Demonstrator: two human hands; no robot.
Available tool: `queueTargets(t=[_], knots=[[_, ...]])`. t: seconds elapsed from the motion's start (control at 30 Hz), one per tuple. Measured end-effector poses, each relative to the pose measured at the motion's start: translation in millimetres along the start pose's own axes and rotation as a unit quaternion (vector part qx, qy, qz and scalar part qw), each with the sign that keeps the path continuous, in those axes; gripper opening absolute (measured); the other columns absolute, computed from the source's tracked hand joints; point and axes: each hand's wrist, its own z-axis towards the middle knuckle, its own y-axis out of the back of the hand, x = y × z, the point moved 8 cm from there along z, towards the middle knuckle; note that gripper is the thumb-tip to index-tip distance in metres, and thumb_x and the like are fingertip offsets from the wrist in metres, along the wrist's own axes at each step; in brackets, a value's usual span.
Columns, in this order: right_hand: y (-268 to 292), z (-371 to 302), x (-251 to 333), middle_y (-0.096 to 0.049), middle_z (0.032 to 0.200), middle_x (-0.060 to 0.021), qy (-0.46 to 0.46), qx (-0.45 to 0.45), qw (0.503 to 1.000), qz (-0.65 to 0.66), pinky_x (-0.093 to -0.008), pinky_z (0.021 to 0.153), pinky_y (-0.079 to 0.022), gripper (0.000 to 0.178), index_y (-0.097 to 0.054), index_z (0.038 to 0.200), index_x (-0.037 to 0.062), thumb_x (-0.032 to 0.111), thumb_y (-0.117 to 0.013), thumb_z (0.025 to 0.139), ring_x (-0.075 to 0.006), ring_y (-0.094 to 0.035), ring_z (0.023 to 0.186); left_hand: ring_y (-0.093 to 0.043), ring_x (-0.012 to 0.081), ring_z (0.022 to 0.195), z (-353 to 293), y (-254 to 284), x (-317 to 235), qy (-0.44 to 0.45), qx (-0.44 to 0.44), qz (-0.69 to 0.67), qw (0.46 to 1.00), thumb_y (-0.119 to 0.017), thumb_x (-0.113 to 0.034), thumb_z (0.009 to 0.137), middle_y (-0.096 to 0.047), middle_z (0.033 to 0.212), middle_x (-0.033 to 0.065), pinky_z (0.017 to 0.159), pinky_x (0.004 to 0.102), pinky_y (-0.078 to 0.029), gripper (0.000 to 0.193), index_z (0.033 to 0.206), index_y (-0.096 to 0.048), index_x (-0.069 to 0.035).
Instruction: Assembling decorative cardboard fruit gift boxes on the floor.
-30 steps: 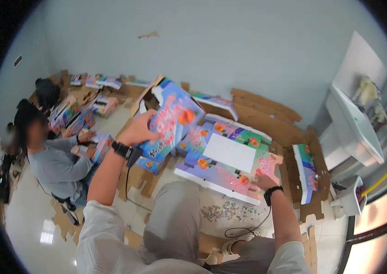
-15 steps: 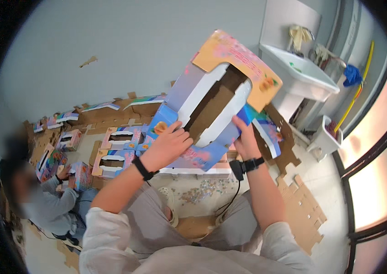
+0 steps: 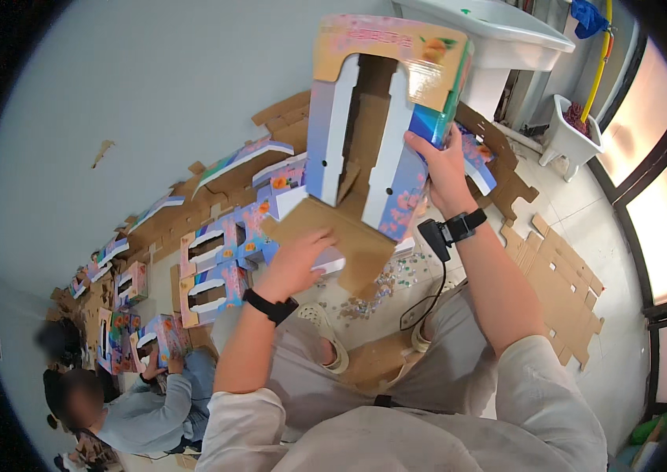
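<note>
I hold up a printed cardboard box (image 3: 428, 86) in orange, lilac and blue, with a long cut-out through which its brown inside shows. My right hand (image 3: 445, 169) grips the right side wall, the thumb on the printed face. At the near end, a plain brown end flap (image 3: 341, 236) hangs folded outward. Against that flap rests my left hand (image 3: 296, 263), its fingers loosely spread and not closed round anything visible. Similar boxes (image 3: 215, 287) stand on the floor to the left, their cut-outs facing up.
Flattened brown cardboard (image 3: 558, 279) lies on the right floor. Small shiny pieces (image 3: 381, 293) are scattered near my feet. A white sink (image 3: 499, 31) and a white bin (image 3: 573, 141) stand at the far right. A seated person (image 3: 141, 409) handles a box at left.
The box has turned more upright and its end flap has swung out, showing brown. My left hand has shifted from the printed face to the flap. My view has turned.
</note>
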Motion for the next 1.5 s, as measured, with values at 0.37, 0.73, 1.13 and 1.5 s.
queueTargets(t=[0.37, 0.73, 1.13, 1.5], knots=[[-86, -83, -15, -0.058, 0.137, -0.02, 0.186, 0.312, 0.792, -0.49, -0.0466, 0.109, -0.047, 0.106, -0.047, 0.15, 0.0037, 0.028, -0.1, 0.062, -0.0377, -0.059, 0.126, -0.049, 0.0414, 0.138, -36, 99, 46, 0.123, -0.412, 0.163, 0.888, -0.098, -0.018, 0.063, -0.049, 0.152, 0.022, 0.113, 0.0515, -0.042, 0.117, 0.159, -0.035, -0.002], [-92, -91, -30, -0.057, 0.139, -0.0206, 0.201, 0.301, 0.763, -0.535, -0.0491, 0.108, -0.046, 0.106, -0.047, 0.151, 0.008, 0.023, -0.1, 0.06, -0.0406, -0.056, 0.126, -0.057, 0.0357, 0.133, -41, 84, 65, 0.097, -0.384, -0.033, 0.918, -0.079, 0.0, 0.078, -0.057, 0.145, 0.019, 0.113, 0.0407, -0.045, 0.085, 0.154, -0.041, -0.002], [-92, -90, -38, -0.057, 0.134, -0.0204, 0.199, 0.302, 0.763, -0.536, -0.0491, 0.106, -0.048, 0.104, -0.047, 0.149, 0.008, 0.024, -0.099, 0.06, -0.0412, -0.057, 0.124, -0.045, 0.0363, 0.144, -39, 80, 67, 0.055, -0.325, -0.087, 0.94, -0.076, 0.002, 0.078, -0.044, 0.154, 0.02, 0.122, 0.0408, -0.035, 0.091, 0.158, -0.032, -0.002], [-67, -63, -46, -0.056, 0.132, -0.0144, 0.047, 0.328, 0.85, -0.409, -0.0383, 0.113, -0.044, 0.114, -0.041, 0.156, -0.0015, 0.028, -0.1, 0.063, -0.0284, -0.057, 0.129, -0.05, 0.0398, 0.135, -57, 84, 85, 0.152, -0.354, 0.017, 0.923, -0.098, -0.035, 0.066, -0.051, 0.147, 0.0217, 0.114, 0.0479, -0.043, 0.112, 0.155, -0.038, -0.002]])
